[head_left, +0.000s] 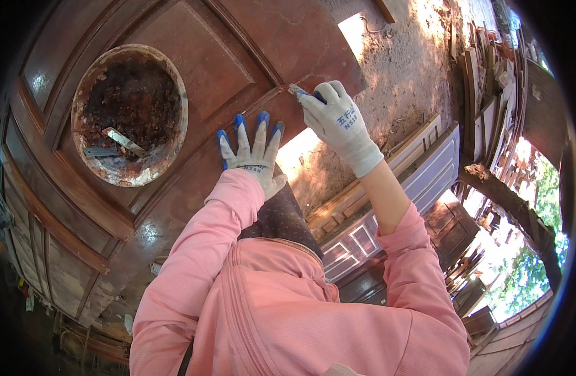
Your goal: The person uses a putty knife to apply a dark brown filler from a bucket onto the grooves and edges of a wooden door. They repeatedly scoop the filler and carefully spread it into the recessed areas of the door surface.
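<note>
My left hand point(253, 150), in a white glove with blue fingertips, lies flat with fingers spread on a brown panelled wooden door point(203, 153). My right hand point(335, 119), gloved alike, is closed around a small scraper point(295, 90). Most of that tool is hidden in the fist; its pale, smeared tip touches the door's moulding near a panel corner. To the left of my hands, a round bucket point(181, 119) rests on the door. Dark reddish-brown residue coats its inside, and two flat strips point(125, 141) lie in it.
White and wooden panelled doors point(429, 166) lean beyond my right forearm. Stacked boards point(485, 94) stand at the far right, near a rough log point(510, 200). Sunlit, dusty ground point(407, 62) stretches past the door's right edge. More framed panels point(49, 250) are at the left.
</note>
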Tool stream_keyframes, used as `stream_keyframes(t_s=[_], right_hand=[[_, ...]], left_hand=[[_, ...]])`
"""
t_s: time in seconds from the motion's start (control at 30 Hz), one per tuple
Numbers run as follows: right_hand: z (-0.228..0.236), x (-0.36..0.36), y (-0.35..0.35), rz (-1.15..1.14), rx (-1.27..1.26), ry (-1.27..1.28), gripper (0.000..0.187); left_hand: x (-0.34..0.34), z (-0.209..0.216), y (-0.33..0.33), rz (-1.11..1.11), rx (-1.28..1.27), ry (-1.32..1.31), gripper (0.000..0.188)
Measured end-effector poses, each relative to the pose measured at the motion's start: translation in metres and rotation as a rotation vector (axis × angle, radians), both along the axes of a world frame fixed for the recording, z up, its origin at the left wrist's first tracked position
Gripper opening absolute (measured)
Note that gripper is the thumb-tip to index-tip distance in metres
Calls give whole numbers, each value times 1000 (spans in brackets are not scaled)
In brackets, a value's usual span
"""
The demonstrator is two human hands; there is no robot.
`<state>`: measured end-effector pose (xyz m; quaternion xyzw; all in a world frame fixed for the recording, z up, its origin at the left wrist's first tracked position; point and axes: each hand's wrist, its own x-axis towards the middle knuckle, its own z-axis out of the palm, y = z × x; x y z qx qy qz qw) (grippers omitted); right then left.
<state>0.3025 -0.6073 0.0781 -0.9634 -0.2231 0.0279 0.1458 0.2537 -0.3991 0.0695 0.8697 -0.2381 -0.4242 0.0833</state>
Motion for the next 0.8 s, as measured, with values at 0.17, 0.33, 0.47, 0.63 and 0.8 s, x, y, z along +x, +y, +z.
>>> stream_keyframes(t_s=[0.17,0.33,0.47,0.63,0.8], right_hand=[[4,-9,0,-195,217,67,31],[1,-18,9,-286,227,45,30],[-2,-19,20,-303,164,10,29],[2,-19,34,-270,52,33,25],[9,-14,37,-327,163,115,25]], left_hand=[[0,1,1,3,-1,7,106],[0,0,1,7,-8,11,106],[1,1,0,1,-3,14,106],[0,-1,1,10,-15,4,106],[1,0,1,4,-11,14,106]])
